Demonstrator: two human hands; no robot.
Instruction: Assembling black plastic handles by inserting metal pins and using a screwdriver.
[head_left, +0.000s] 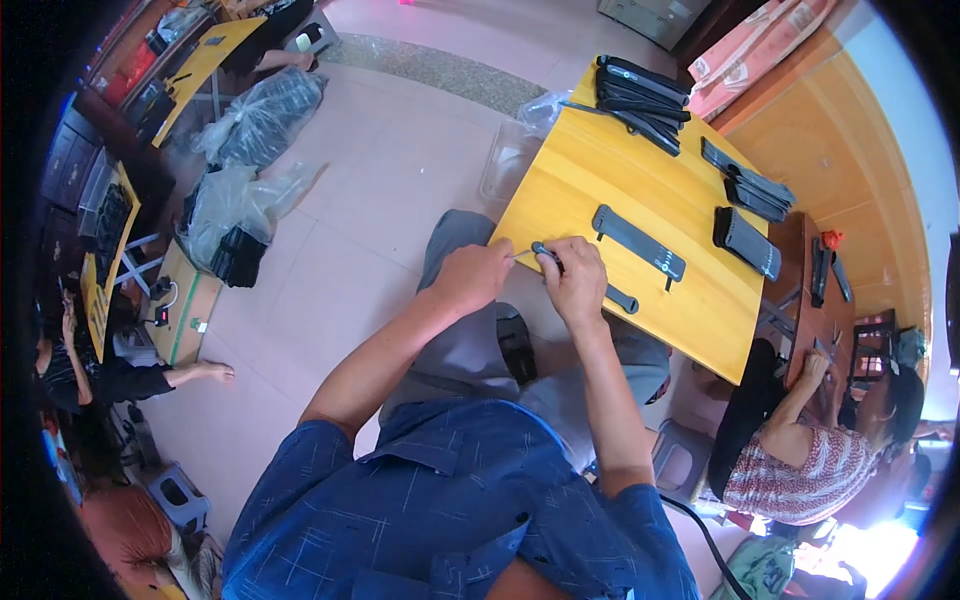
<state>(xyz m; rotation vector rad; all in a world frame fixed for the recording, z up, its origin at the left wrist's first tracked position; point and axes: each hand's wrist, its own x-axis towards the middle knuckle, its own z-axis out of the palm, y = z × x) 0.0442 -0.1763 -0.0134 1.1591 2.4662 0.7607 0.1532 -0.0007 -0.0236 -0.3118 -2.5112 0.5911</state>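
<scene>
- At the near-left edge of the yellow bench (560,180), here's the action: a dark strap (622,298) sits under the fingers, rounded ends peeping out on both sides of the grip.
- Its long axis slants from upper left to lower right, running close along the bench's near edge; 1 end points toward the left hand (475,272), the other toward the bench's near-right corner.
- The right hand (577,275) is curled down over the strap, thumb and fingers pinched on it near its upper-left end, covering its middle.
- Over on the left, the hand is closed, fingertips squeezed on a thin pale piece (519,255) that reaches toward the strap's end; too small to tell what it is.
- Just beyond, a broad dark band (640,245) lies flat and untouched, nearly parallel to the strap, 2 little tabs sticking out.
- Now the lettering: pale print and a small round mark gather at that band's lower-right end, too tiny to make out.
- Farther back, a heap of black bands (640,100) fills the far corner, more pale marks on top; 2 smaller dark stacks (745,243) line the right side.
</scene>
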